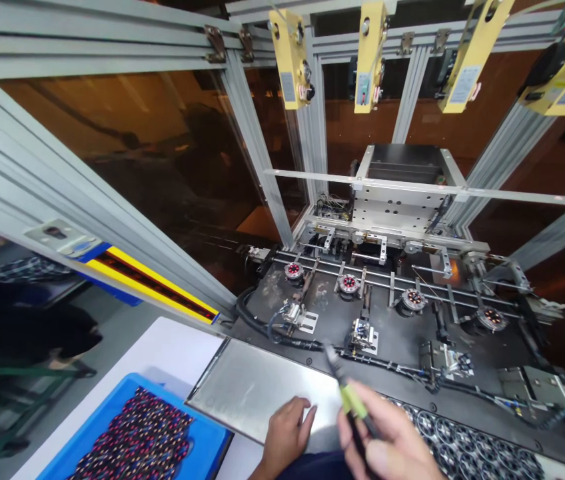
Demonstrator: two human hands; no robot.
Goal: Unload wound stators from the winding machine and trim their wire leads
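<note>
Right hand (387,437) gripping green-handled tool (352,398), left hand (287,430) loosely curled, nothing visible held; we count four round parts (349,285) apparently seated, dark pieces (135,437) in blue tray (215,443) seemingly left.

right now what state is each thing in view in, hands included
Left hand: fingers loosely curled, nothing seen in it
Right hand: closed around the pliers
Pliers: held tilted, jaws too blurred to tell
Blue tray: holding many small parts
Discs: four, spaced in a row over the machine bed
Metal rings: packed close together
</note>
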